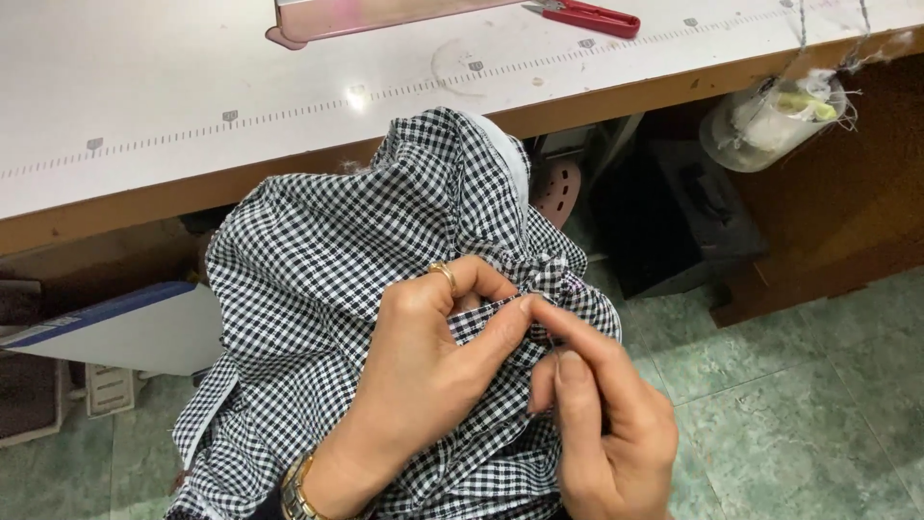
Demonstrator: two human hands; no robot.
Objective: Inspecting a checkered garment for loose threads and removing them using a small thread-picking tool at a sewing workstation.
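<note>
Few such items are showing here. A clear plastic bag is hanging by strings just below the right end of the white surface, bulging round, with pale scraps and something yellow-green inside. Small grey square labels are sitting in a row along the dotted ruler line running across that surface. A flat white board with a blue edge is lying below the surface's left part; whether it is a package is unclear.

view: one head camera, looking steeply down from above the lap
nearness: close to both hands
beyond the hands: table edge, top of frame
below and right of them: green floor
</note>
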